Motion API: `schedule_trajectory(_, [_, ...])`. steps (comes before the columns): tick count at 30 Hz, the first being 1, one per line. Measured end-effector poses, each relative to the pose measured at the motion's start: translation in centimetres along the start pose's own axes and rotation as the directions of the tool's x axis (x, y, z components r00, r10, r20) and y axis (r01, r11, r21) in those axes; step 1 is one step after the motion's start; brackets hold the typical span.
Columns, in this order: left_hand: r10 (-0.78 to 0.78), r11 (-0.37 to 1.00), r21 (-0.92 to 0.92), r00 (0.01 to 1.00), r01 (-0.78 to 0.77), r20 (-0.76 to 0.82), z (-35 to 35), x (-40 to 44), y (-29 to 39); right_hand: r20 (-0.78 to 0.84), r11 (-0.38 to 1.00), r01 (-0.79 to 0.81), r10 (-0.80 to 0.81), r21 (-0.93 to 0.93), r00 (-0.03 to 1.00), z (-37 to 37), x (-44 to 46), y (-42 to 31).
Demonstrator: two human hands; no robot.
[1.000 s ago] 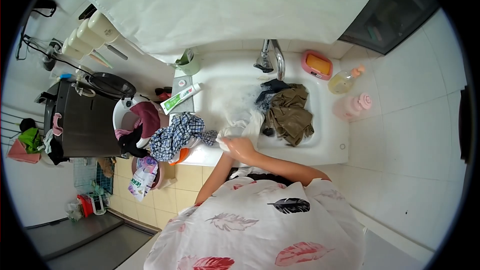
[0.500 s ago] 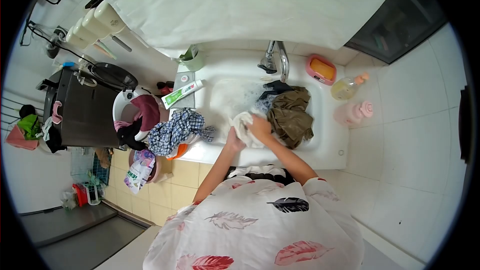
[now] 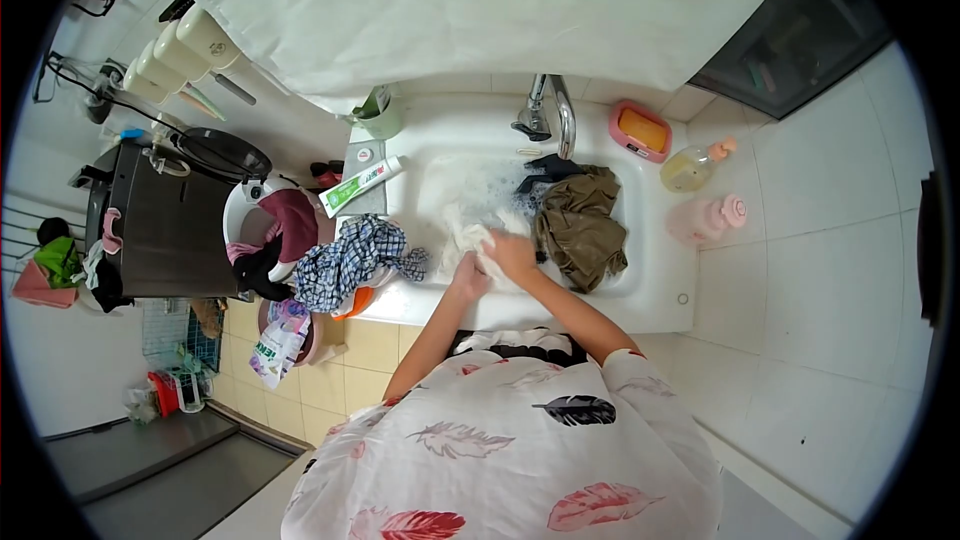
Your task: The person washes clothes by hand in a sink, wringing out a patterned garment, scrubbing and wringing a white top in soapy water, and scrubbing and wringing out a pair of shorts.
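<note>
A wet white cloth (image 3: 462, 230) is bunched between my two hands over the sudsy water of the white sink (image 3: 655, 290). My left hand (image 3: 469, 278) grips its near side, fingers closed. Close by, my right hand (image 3: 511, 253) is closed on the cloth from the right. An olive-brown garment (image 3: 583, 225) lies crumpled in the right part of the basin, just past my right hand. Behind it sits a dark piece of fabric (image 3: 553, 171). The cloth's far part spreads into the foam, and my fingertips are partly hidden in its folds.
The faucet (image 3: 566, 125) rises at the back. A pink soap dish (image 3: 640, 132), a pump bottle (image 3: 690, 170) and a pink bottle (image 3: 712, 219) stand right. Left are a toothpaste tube (image 3: 362, 186), a green cup (image 3: 379, 115), a checked garment (image 3: 350, 265) and a laundry-filled washer (image 3: 240, 225).
Both hands have shifted slightly left with the white cloth. Its far part now spreads further out into the suds. The olive-brown garment stays in about the same place.
</note>
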State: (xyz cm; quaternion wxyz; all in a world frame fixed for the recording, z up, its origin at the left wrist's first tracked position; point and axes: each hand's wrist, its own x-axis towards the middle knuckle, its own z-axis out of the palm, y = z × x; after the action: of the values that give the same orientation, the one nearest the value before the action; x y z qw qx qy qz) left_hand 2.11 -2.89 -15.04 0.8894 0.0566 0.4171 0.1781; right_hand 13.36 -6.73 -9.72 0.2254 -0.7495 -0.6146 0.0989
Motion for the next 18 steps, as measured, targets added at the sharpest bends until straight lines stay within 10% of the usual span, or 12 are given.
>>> schedule_trajectory(3, [0.02,0.999,-0.049,1.0,-0.021,-0.02,1.0,-0.7,0.0,0.121,0.952,-0.29,0.301,-0.098,0.946,-0.1,0.6,1.0])
schedule_trajectory(13, [0.054,0.993,-0.101,0.999,-0.054,-0.002,0.8,-0.5,0.3,0.212,0.993,-0.098,0.082,0.068,0.974,-0.5,-1.5,-1.9])
schedule_trajectory(18, [0.105,0.985,-0.137,0.994,-0.109,-0.038,0.7,-0.4,0.0,0.273,0.944,-0.319,0.286,0.085,0.918,-1.2,-1.1,-0.3])
